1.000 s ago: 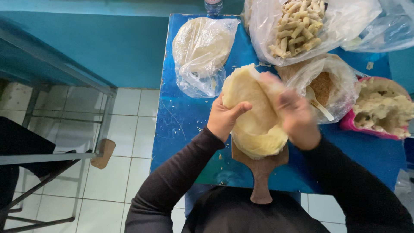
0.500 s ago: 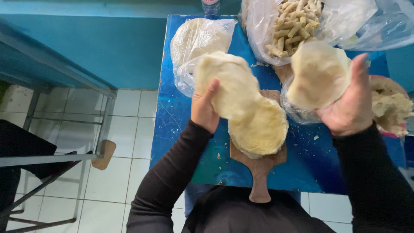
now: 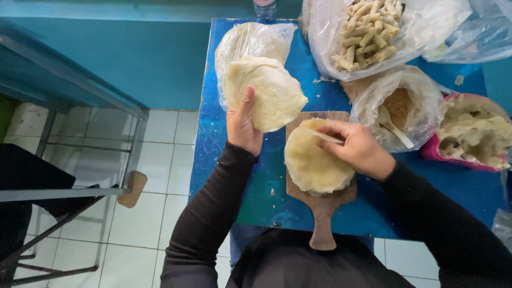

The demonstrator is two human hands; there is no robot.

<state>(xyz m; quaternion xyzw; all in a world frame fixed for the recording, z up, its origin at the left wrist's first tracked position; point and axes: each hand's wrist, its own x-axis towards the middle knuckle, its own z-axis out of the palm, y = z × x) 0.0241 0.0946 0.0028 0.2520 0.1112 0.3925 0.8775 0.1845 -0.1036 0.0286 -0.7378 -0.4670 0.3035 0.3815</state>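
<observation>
Pale dough round [image 3: 269, 93] in L hand [image 3: 242, 125]; R hand [image 3: 357, 149] on stack [image 3: 314, 162].

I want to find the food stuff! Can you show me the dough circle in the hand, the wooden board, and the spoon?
Dough circle [image 3: 269, 93], head view, on its middle above the thumb.
Wooden board [image 3: 323, 229], head view, on its handle.
Spoon [image 3: 385, 116], head view, on its bowl inside the bag of brown crumbs.

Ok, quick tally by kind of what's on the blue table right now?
Dough rounds: 2, one in the left hand at, one on the board at
Plastic bags: 4, e.g.
Wooden paddle board: 1
Pink tub of dough: 1
Spoon: 1
Total: 9
</observation>
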